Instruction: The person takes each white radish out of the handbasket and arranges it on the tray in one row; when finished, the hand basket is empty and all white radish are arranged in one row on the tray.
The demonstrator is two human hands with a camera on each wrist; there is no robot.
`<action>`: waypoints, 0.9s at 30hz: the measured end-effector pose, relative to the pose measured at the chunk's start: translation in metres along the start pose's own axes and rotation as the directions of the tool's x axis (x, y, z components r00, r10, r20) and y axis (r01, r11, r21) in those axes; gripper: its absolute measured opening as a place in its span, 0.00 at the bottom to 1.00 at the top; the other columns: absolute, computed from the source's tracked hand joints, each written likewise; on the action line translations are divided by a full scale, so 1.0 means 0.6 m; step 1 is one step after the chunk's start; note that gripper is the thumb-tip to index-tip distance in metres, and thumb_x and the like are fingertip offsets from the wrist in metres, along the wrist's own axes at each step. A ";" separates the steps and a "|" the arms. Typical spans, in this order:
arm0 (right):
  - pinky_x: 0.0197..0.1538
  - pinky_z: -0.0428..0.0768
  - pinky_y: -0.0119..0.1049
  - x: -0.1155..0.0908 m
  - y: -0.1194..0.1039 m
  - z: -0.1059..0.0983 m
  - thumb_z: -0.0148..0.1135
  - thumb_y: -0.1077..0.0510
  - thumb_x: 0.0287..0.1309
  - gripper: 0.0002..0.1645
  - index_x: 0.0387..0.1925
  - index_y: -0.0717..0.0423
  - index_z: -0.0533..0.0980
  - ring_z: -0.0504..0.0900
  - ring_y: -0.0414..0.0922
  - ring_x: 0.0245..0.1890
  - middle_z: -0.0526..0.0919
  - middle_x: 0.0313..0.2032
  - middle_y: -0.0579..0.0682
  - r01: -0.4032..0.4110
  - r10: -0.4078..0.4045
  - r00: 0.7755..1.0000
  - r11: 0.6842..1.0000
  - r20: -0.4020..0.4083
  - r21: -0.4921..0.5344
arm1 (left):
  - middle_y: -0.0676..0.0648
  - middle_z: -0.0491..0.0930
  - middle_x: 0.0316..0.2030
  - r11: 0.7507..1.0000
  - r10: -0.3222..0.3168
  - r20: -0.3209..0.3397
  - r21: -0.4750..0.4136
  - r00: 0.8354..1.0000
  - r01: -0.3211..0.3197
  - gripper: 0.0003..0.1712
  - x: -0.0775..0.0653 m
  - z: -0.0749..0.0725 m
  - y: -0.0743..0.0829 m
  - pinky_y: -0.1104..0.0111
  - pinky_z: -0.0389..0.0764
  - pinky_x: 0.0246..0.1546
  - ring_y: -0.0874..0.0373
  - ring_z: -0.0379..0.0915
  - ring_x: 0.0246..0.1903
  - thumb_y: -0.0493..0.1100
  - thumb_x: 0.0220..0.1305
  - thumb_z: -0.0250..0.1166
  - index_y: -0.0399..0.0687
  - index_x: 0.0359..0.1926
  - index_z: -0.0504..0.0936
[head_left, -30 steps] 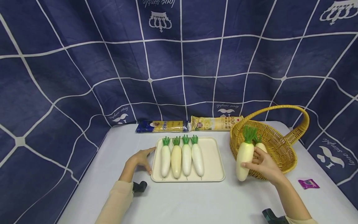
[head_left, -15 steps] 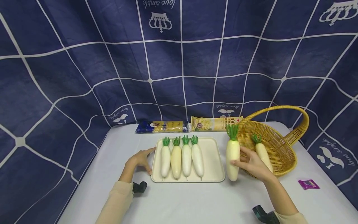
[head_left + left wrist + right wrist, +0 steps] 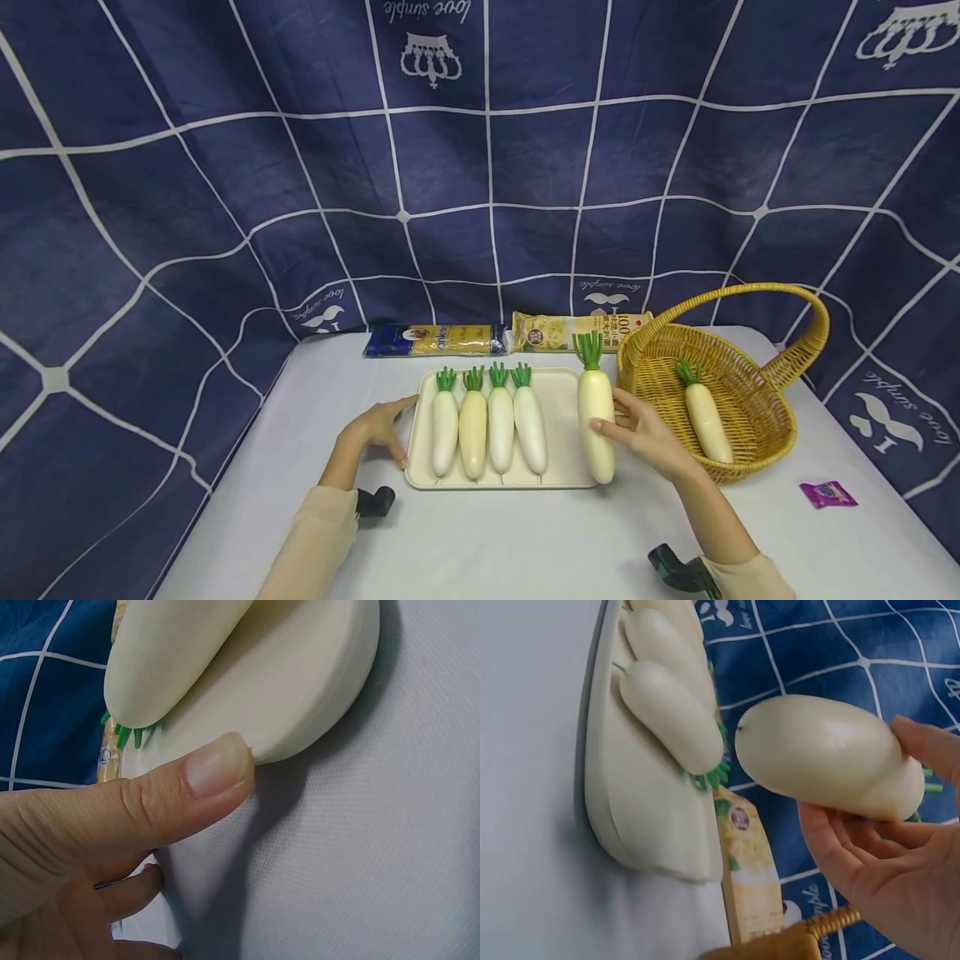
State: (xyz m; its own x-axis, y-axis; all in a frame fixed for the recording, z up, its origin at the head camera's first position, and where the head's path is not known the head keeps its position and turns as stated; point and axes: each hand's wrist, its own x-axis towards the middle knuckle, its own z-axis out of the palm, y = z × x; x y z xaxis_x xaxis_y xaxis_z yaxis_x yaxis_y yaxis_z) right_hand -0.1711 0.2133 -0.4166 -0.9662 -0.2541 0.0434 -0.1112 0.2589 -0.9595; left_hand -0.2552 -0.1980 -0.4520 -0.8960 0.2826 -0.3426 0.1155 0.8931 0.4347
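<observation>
My right hand (image 3: 648, 437) grips a white radish (image 3: 596, 417) with a green leafy top, thumb on one side and fingers on the other. The radish stands upright over the right end of a cream tray (image 3: 558, 442); in the right wrist view, it is held above the table. Several radishes lie side by side in the tray, among them a yellower radish (image 3: 472, 433). At the tray's left edge, my left hand (image 3: 377, 427) spreads its thumb and fingers; the left wrist view shows the thumb (image 3: 202, 776) straight, its tip at the rim.
A yellow wicker basket (image 3: 738, 387) with a tall handle stands at the right, holding one radish (image 3: 707, 425). Two noodle packets, a blue-and-yellow packet (image 3: 435, 339) and a pale yellow packet (image 3: 566, 331), lie behind the tray. A small purple packet (image 3: 828, 493) sits at front right.
My right hand has carried the radish leftward from in front of the basket to over the tray's right end, uncovering the basket's radish. The left hand stays in place.
</observation>
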 end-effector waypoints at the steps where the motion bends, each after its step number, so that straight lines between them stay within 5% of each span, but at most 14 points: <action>1: 0.49 0.81 0.38 0.002 0.000 0.003 0.61 0.60 0.58 0.43 0.67 0.74 0.52 0.77 0.61 0.52 0.71 0.55 0.72 -0.007 0.007 1.000 1.000 -0.002 -0.001 | 0.32 0.62 0.65 1.000 0.000 0.000 0.001 1.000 0.000 0.68 0.000 0.000 0.000 0.40 0.62 0.61 0.33 0.56 0.64 0.42 0.21 0.83 0.45 0.70 0.59; 13: 0.42 0.83 0.39 0.034 0.016 0.038 0.61 0.63 0.56 0.39 0.65 0.74 0.56 0.80 0.53 0.41 0.76 0.46 0.66 -0.075 0.065 0.992 0.993 -0.111 -0.096 | 0.31 0.63 0.64 0.999 0.020 -0.018 -0.025 1.000 -0.020 0.68 -0.002 0.000 0.001 0.41 0.62 0.61 0.33 0.57 0.64 0.41 0.18 0.83 0.44 0.69 0.60; 27: 0.36 0.83 0.41 0.049 0.021 0.054 0.62 0.59 0.56 0.38 0.63 0.75 0.59 0.79 0.53 0.38 0.76 0.42 0.67 -0.237 0.185 0.961 0.936 -0.207 -0.260 | 0.31 0.65 0.63 1.000 -0.005 -0.012 -0.020 1.000 0.005 0.68 0.000 0.002 0.000 0.40 0.63 0.60 0.34 0.59 0.63 0.41 0.19 0.83 0.45 0.70 0.60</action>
State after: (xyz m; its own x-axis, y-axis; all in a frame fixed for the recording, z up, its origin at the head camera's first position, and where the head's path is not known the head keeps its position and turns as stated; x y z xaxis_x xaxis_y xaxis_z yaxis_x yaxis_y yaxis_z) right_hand -0.1936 0.1789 -0.4366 -0.9969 -0.0032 -0.0785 0.0641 0.5447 -0.8362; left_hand -0.2546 -0.1975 -0.4531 -0.9016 0.2739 -0.3348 0.1027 0.8874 0.4494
